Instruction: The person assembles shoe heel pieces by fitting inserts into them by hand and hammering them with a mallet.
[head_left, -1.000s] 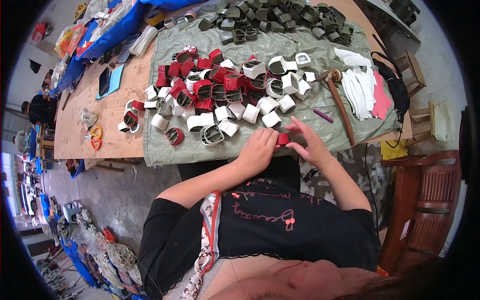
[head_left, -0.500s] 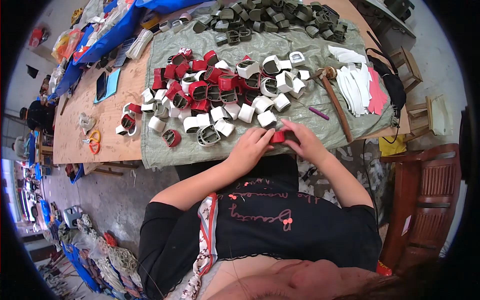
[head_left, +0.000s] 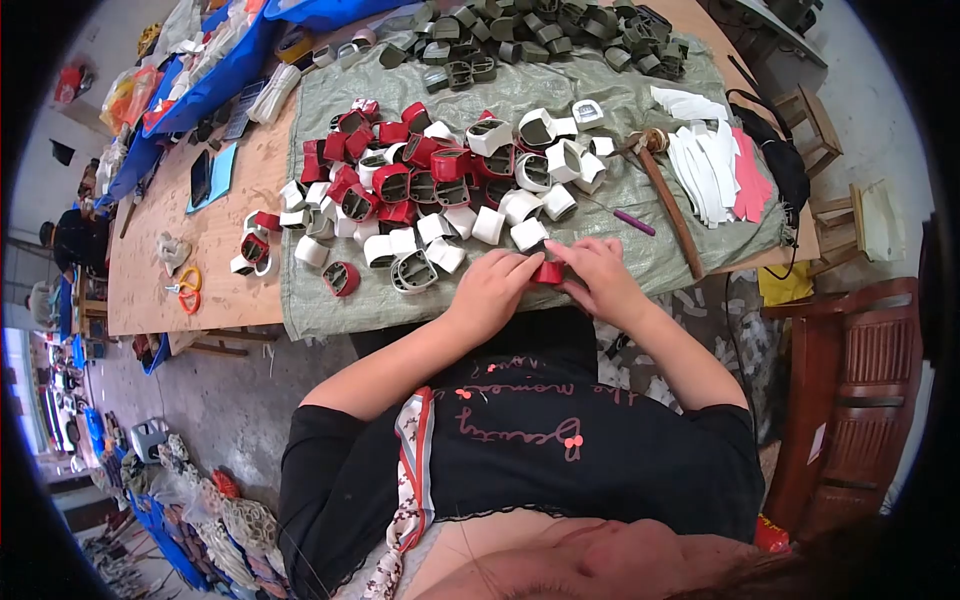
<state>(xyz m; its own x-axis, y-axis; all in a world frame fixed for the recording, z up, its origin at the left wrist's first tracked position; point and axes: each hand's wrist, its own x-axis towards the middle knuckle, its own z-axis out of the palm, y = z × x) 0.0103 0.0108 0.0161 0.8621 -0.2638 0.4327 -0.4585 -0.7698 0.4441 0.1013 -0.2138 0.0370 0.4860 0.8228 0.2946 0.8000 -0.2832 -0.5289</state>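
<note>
A red-covered shoe heel (head_left: pixel 547 273) is held between my hands at the table's front edge. My left hand (head_left: pixel 490 292) closes on its left side with the fingers bent together. On the other side, my right hand (head_left: pixel 603 284) grips it between thumb and fingers. Just beyond lies a heap of hollow heels covered in white (head_left: pixel 520 206) and red (head_left: pixel 450 163), some showing dark green insides. A purple-handled awl (head_left: pixel 634 222) and a hammer (head_left: pixel 672 208) rest to the right of the heap.
White strips (head_left: pixel 698 172) and pink strips (head_left: pixel 750 178) lie at the right. Bare dark green heels (head_left: pixel 545 32) are piled at the back. Orange-handled scissors (head_left: pixel 188 290), a phone (head_left: pixel 201 174) and a blue sheet (head_left: pixel 223 172) are on the left. A wooden chair (head_left: pixel 860 390) stands right.
The red heel has shifted slightly left and turned in my fingers, showing a broader red face. My right hand has moved a little left and its fingers have closed in over the heel.
</note>
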